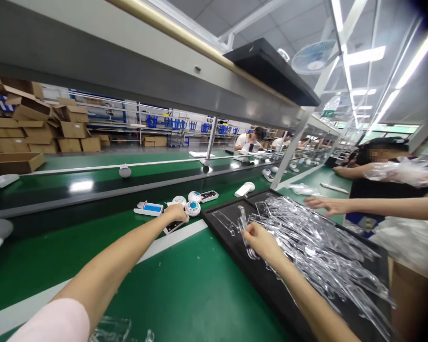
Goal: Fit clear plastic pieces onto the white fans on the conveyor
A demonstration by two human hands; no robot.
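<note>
Your right hand [262, 241] has thumb and fingertips pinched on a clear plastic piece [242, 218], held at the near-left part of a black tray [235, 249]. Your left hand [176, 213] reaches in among white units, its fingers at a white housing with a dark interior [173, 228]; you cannot be credited with a firm hold there, as the hand hides the contact.

Legible writing: the pale marks on the stacked cartons [74, 129] at far left are too small to read. The white unit with a blue panel [152, 208], left of your left hand, shows plain blue at this resolution.

Containers: the black tray carries a heaped, overlapping pile of clear plastic pieces [306, 247], densest toward its right. An open cardboard box [16, 165] stands at the left edge; its contents cannot be made out. Just beside your left hand sits a round-headed white unit [192, 208]. Another person's hand [324, 205], fingers spread, extends over the tray's far right side.
</note>
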